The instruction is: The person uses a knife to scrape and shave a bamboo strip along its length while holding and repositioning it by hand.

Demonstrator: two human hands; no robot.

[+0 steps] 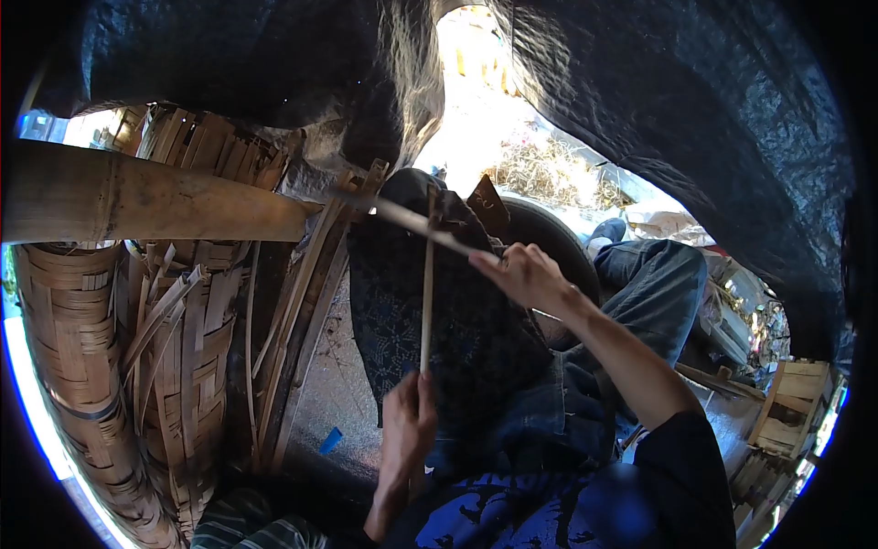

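My left hand is closed around the lower end of a thin bamboo strip, which stands nearly upright in view above my lap. Higher and to the right, my right hand grips what looks like a knife with a long pale handle. Its dark far end points left and is blurred. The tool crosses the strip near the strip's upper part; whether the two touch, I cannot tell. A dark patterned cloth covers my leg beneath both hands.
Woven bamboo baskets stand at left, beside several loose bamboo slats. A thick bamboo pole juts in from the left. Dark plastic sheeting hangs overhead. A blue scrap lies on the ground; a wooden crate sits at right.
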